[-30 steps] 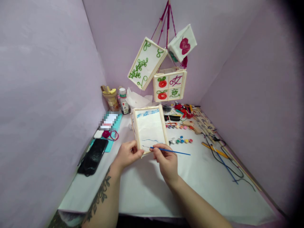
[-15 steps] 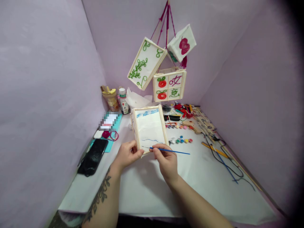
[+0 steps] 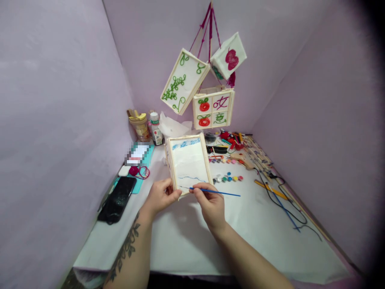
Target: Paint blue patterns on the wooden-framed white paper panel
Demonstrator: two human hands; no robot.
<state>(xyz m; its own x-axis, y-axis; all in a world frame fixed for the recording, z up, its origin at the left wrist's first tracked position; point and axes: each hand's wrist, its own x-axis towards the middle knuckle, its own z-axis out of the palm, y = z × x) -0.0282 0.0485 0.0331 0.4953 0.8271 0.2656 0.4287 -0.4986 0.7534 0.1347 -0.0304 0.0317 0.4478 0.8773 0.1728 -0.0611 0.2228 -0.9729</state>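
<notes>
My left hand (image 3: 163,194) grips the lower left corner of a wood-framed paper lantern (image 3: 191,160), its thumb over the front edge. Blue patches run along the top of the lantern's white panel, and a thin wavy blue line crosses lower down. Between the thumb and fingers of my right hand (image 3: 210,202) is a slim blue paintbrush (image 3: 224,193). The brush points left, its tip at the lower part of the panel. My right fingers are close to the frame's lower right corner; whether they touch it I cannot tell.
Decorated lanterns (image 3: 213,108) hang from purple cords behind. Small paint pots (image 3: 229,178) stand right of the lantern, with a glue gun (image 3: 243,160), a yellow cutter (image 3: 270,189) and a black cable beyond. A black phone (image 3: 118,199), yarn (image 3: 134,171) and a bottle (image 3: 155,128) are on the left.
The view has shifted very slightly. Both hands keep their hold on the lantern and the paintbrush, with hardly any movement to be seen.
</notes>
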